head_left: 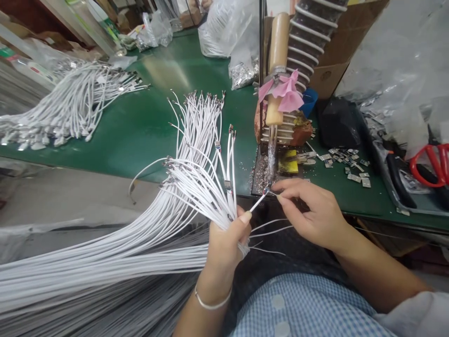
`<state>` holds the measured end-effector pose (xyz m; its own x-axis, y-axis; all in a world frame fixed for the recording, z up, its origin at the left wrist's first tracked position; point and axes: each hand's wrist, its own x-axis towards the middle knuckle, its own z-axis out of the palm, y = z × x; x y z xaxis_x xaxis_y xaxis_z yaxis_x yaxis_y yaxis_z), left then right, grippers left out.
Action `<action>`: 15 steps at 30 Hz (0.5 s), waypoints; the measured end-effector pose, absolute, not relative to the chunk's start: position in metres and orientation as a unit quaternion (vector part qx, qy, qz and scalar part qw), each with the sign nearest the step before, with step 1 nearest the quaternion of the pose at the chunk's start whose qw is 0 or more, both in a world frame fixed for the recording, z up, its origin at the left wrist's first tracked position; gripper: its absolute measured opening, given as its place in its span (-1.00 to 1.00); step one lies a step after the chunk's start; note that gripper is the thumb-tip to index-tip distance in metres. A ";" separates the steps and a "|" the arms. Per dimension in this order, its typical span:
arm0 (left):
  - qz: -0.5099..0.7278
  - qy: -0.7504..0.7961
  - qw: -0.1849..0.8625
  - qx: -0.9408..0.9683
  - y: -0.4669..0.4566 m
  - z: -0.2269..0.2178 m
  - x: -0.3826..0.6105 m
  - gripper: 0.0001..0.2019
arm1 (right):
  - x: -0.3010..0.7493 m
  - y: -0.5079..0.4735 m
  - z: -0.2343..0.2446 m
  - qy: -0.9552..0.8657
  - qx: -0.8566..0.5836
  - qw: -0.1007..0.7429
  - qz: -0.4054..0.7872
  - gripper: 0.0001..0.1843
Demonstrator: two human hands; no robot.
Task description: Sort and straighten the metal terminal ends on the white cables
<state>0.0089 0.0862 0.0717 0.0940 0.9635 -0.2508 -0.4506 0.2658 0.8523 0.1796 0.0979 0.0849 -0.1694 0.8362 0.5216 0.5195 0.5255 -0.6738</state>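
My left hand point(229, 238) is closed around a bundle of white cables point(201, 189). From its thumb, a single white cable point(258, 202) sticks out to the right, its end with a small connector point(266, 190) under the tip of a soldering iron point(271, 157). The iron is mounted upright, tip down, with a wooden handle point(278, 42) and a pink cloth point(284, 89) tied round it. My right hand point(310, 210) is pinched closed beside that cable end. Something thin shows at its fingertips, too small to name.
Small metal connector pieces point(354, 164) lie scattered on the green table point(140, 117). Near the iron are a yellow sponge point(288, 162) and a ribbed hose point(312, 42). Red-handled scissors point(433, 164) rest at right. More white cables point(66, 103) are heaped at left.
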 end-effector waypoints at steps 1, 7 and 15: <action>0.524 0.420 0.675 0.305 0.087 0.072 0.009 -0.80 | 0.180 0.098 0.085 -0.745 -0.455 0.457 0.171 -0.86; 0.512 0.417 0.682 0.314 0.091 0.076 0.008 -0.78 | 0.180 0.101 0.087 -0.747 -0.457 0.456 0.161 -0.88; 0.495 0.438 0.683 0.311 0.092 0.081 0.009 -0.78 | 0.180 0.102 0.090 -0.748 -0.458 0.452 0.160 -0.87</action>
<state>0.0088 0.0918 0.0807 0.1263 0.9485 -0.2905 -0.4046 0.3167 0.8579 0.1804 0.1017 0.0901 -0.1706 0.8306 0.5301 0.5415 0.5285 -0.6538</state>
